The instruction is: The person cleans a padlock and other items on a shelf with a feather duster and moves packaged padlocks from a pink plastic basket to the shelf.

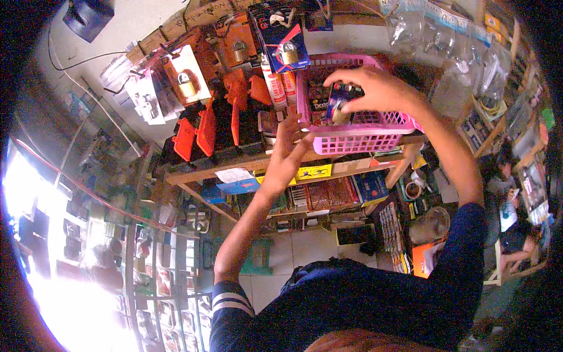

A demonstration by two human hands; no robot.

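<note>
Over a pink plastic basket (358,143) on a wooden shelf, my right hand (374,94) grips a small dark blue packaged item (338,97) between thumb and fingers. Other packages in the basket are partly hidden by that hand. My left hand (288,152) is at the basket's left front corner, fingers apart, holding nothing. Sealant tubes (273,86) stand left of the basket. Above them hangs a carded brass padlock (289,53); another carded padlock (186,86) hangs further left. Orange plastic pieces (206,130) stand or hang at the shelf's left part.
The shelf's wooden front edge (211,169) runs below the basket, with boxes and a brown woven-pattern tray (330,193) underneath. Clear plastic bags (462,66) hang at upper right. A green stool (257,257) stands on the tiled floor. Another person (517,233) is at far right.
</note>
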